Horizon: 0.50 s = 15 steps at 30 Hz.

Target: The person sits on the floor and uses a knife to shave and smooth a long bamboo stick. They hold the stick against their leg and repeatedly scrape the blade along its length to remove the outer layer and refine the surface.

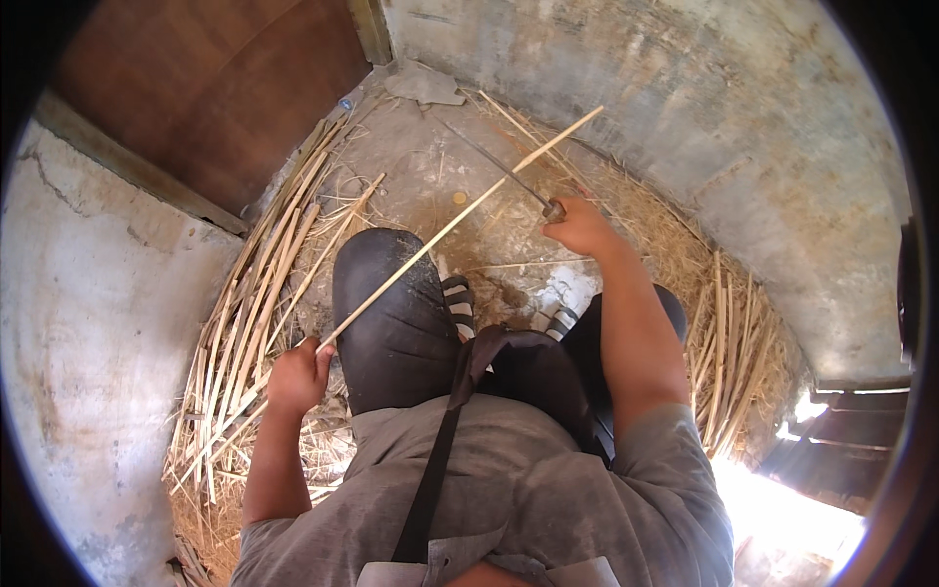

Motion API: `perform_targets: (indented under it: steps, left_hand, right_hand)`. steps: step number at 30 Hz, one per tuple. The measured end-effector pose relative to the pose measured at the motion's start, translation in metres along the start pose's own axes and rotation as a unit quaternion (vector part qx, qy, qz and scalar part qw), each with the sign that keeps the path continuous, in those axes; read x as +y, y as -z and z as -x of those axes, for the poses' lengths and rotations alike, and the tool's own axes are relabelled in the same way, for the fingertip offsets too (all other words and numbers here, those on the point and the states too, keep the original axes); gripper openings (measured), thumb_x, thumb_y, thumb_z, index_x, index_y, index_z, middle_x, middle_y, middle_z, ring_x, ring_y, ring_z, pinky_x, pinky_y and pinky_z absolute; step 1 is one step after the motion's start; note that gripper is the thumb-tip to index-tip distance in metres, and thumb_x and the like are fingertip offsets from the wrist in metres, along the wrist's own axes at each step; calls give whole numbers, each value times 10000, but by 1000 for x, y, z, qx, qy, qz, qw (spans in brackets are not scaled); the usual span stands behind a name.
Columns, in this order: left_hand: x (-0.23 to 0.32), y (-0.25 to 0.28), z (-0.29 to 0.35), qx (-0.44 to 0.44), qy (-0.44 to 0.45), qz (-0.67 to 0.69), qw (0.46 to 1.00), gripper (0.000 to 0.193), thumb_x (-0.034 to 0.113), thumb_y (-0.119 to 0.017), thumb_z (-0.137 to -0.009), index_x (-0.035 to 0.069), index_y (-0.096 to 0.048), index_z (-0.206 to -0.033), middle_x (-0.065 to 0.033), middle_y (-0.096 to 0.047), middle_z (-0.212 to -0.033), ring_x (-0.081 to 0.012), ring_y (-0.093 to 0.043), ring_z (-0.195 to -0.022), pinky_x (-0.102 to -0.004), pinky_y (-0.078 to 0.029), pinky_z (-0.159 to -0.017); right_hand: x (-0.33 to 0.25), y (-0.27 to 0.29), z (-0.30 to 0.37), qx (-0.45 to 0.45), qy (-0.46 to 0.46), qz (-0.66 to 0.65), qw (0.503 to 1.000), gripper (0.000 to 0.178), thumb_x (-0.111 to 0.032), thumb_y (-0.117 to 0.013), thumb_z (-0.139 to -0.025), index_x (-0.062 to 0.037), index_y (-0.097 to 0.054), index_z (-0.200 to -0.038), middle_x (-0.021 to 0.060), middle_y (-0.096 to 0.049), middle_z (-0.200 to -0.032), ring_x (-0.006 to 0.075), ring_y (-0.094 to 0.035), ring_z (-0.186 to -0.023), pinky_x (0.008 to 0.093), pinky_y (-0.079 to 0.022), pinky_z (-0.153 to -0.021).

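Note:
My left hand [298,379] is closed round the lower part of a long, pale bamboo strip [396,274]. The strip slants over my left knee [389,293] and up to the far right, its tip in the air. In my right hand [585,231] is the handle of a knife [528,188] with a long, thin, dark blade. That blade points to the far left and crosses the strip beyond my knees. Whether blade and strip touch there, I cannot tell.
Long split strips [259,303] lie heaped along the left wall. A second pile of strips [722,342] lies on the right, among fine shavings [626,196]. Plastered walls [675,88] and a brown door panel [225,88] enclose the floor. A flat grey stone [424,84] sits in the far corner.

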State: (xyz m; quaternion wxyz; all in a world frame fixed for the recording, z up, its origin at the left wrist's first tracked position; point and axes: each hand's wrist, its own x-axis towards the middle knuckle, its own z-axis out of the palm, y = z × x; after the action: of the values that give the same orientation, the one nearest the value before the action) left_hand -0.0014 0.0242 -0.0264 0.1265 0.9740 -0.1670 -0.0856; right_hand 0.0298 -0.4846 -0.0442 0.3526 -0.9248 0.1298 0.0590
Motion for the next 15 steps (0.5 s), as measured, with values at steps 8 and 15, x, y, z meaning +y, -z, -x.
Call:
perform_targets:
  steps: [8, 15]
  left_hand:
    - [1, 10, 2, -19, 16, -55, 998, 400, 430, -532, -1042, 56, -604, -923, -237, -655, -697, -487, -649, -690, -572, -502, -621]
    - [0, 6, -3, -6, -3, -52, 999, 403, 434, -527, -1044, 55, -606, -930, -241, -649, -696, -490, -647, -702, -572, -500, -626]
  right_hand:
    - [-53, -21, 14, -61, 118, 166, 977, 354, -180, -668, -752, -45, -708, -1078, 213, -721, -1018, 390, -697, -965, 481, -552, -843]
    - [14, -4, -20, 46, -9, 18, 999, 384, -179, -669, -752, -15, -710, -1097, 241, -712, -1046, 390, -692, -975, 484, -550, -856]
